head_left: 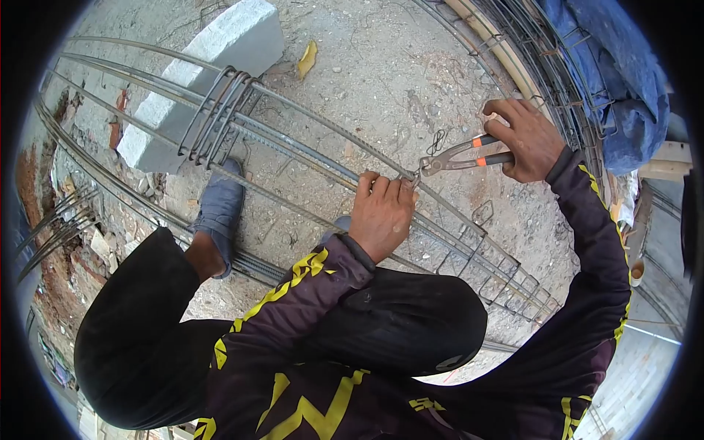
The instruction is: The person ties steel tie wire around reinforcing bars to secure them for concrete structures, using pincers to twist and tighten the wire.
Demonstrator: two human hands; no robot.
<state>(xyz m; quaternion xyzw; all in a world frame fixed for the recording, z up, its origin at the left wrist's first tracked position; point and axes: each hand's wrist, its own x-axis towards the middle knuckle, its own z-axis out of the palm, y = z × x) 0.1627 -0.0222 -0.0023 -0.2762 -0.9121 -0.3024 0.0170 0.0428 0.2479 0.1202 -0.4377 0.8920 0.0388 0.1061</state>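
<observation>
Over dusty grey ground, a long cage of slim, ribbed grey steel bars is held.
By the left hand, curled over the bars, it is seemingly steadied beside the tip of steel pincers with black-and-orange handles, grasped in the right hand; square steel stirrups are bunched beside a white slab, apparently placed as a prop.

One camera, worn on the head, is looking forward and steeply down over the wearer's own body — the shirt is filling the bottom edge, close to the lens. Steel bars are running diagonally across the middle, within reach, and the ground is spreading beneath — everything bending inside a round, black-edged fisheye field.
</observation>
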